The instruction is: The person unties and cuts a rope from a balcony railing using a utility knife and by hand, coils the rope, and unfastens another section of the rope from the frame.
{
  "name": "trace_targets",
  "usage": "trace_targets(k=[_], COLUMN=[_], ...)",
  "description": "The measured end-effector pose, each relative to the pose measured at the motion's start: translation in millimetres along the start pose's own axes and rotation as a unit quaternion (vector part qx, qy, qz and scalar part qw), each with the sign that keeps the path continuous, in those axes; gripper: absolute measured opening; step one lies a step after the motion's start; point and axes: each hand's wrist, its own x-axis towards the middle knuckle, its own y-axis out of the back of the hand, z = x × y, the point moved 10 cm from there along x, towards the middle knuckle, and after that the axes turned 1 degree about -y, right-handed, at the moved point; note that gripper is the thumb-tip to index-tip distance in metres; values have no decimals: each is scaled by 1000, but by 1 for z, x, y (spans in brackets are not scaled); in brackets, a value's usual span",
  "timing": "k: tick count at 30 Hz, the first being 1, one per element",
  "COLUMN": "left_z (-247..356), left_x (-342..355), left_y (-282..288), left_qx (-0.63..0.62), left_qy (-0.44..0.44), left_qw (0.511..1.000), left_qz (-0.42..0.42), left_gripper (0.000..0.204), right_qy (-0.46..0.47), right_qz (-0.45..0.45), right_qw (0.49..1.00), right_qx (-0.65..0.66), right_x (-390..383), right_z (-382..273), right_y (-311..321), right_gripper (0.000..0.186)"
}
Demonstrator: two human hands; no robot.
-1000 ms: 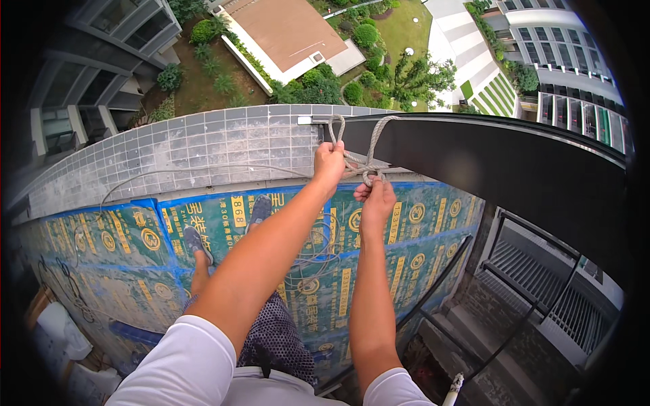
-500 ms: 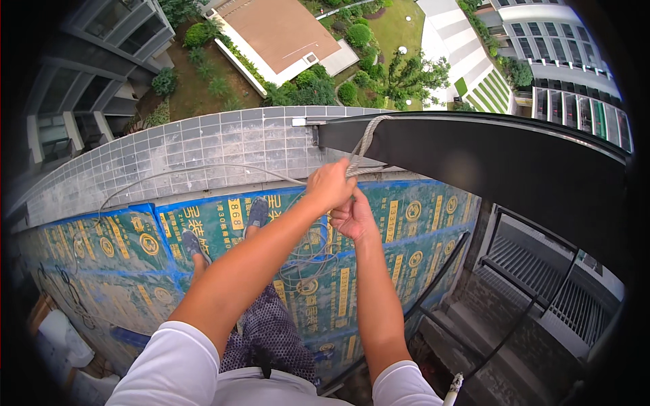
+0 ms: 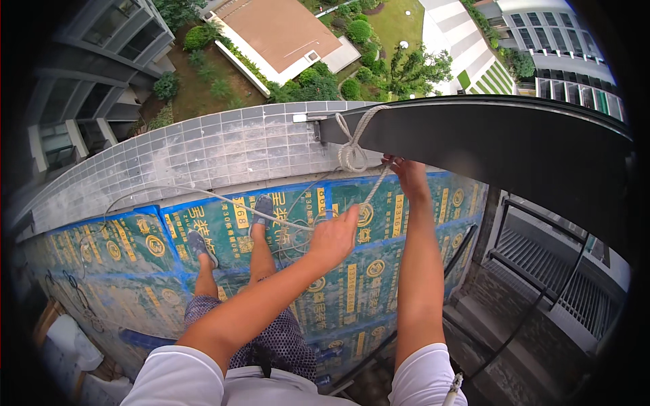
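Note:
A pale rope [image 3: 352,157] hangs in a knotted loop over the end of a dark metal beam [image 3: 487,132]. My left hand [image 3: 334,238], below the knot, is closed around the rope. From there one stretch slants up to my right hand [image 3: 411,178], whose fingers pinch it just under the beam's lower edge; part of these fingers is hidden by the beam. Another stretch leaves my left hand toward the left, across the sheeting and tiles. Loose coils lie on the green sheeting [image 3: 338,287] behind my left hand.
A curved tiled parapet [image 3: 223,145] edges a high drop, with gardens and buildings far below. My feet stand on the sheeting close to it. At right are dark steps [image 3: 497,325] and a black metal frame [image 3: 542,287]. White bags [image 3: 74,342] lie at lower left.
My hands, together at the rope by the beam before, have come apart. The left has pulled down, the right has moved up and right under the beam. The knotted loop now hangs uncovered.

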Motion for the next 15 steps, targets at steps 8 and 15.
trace_targets(k=[8, 15], left_z=[58, 3], left_x=[2, 14], left_y=[-51, -22], left_qx=[-3, -341], left_qy=[-20, 121], left_qw=[993, 917], left_qz=[-114, -167], left_gripper=[28, 49], right_qy=[-128, -108], right_qz=[-26, 22], right_qw=[979, 988], right_qx=[156, 105], right_x=[-70, -92], right_z=[3, -31], right_y=[-45, -15], right_gripper=[33, 36])
